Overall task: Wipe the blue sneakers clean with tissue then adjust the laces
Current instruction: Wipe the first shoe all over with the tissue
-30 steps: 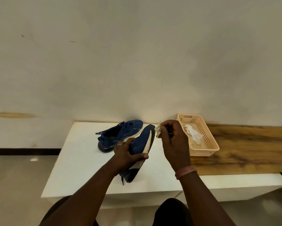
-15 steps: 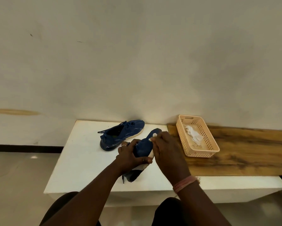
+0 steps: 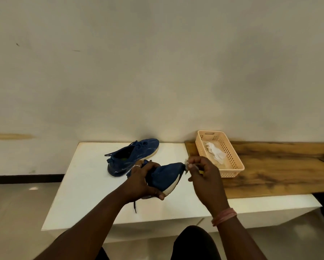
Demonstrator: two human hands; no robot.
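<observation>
My left hand (image 3: 141,180) grips a blue sneaker (image 3: 166,176) with a white sole, held above the white table (image 3: 86,186) with its toe pointing right. A dark lace end hangs below it. My right hand (image 3: 202,175) pinches a small crumpled tissue (image 3: 186,164) against the sneaker's toe tip. The second blue sneaker (image 3: 132,156) lies on the table behind, its laces loose and trailing to the left.
A peach plastic basket (image 3: 234,162) holding crumpled white tissues (image 3: 214,152) stands on a wooden board (image 3: 279,166) to the right. A pale wall rises close behind the table. My knee shows below the front edge.
The held sneaker has turned from sole-up to upper-up. My right hand with the tissue slid from the sole back out to the toe tip.
</observation>
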